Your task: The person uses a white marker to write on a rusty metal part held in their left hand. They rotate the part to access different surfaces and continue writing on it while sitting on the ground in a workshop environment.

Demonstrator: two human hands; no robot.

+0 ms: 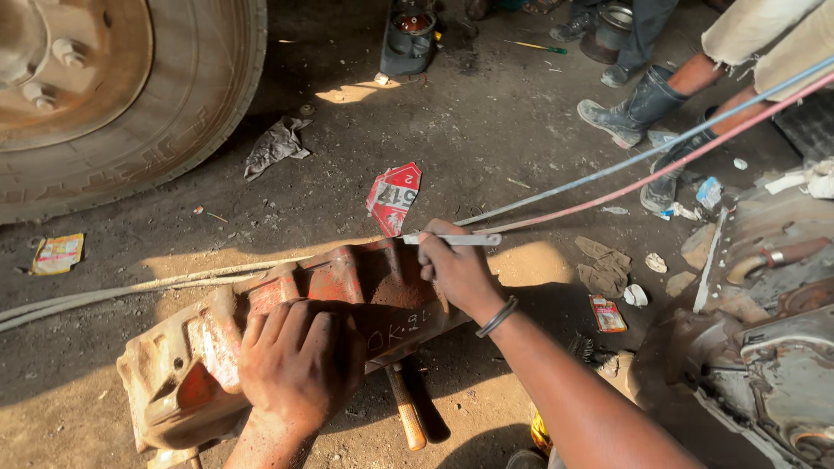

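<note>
Head view, looking down at dirt ground. Left hand (300,365) lies palm-down on a rusty red metal casting (261,334), fingers curled over its upper face and pressing on it, not wrapped round anything. Casting lies on the ground at lower left-centre, long axis running from lower left up toward centre, paint worn, chalk marks on its side (not readable enough to matter).

Right hand (456,269) sits at the casting's upper right end, fingers closed round a thin grey metal rod-like tool (452,239) that lies roughly level, tip pointing left over the casting. Dark bangle (497,317) on that wrist. A blue hose (643,156) and a red hose (660,172) run side by side from the tool end up to the right edge of frame.

Under the casting, near its right end, a wooden-handled tool (406,417) lies on the ground beside a dark handle.

Around: large truck tyre (200,104) with rusty hub at top left, grey rag (276,143) near it, torn red and white card (393,198) just above the casting, pale hoses (122,291) running off left. Another person's booted feet (638,108) at top right. Greasy machine parts (764,347) at right, well apart from the casting.
</note>
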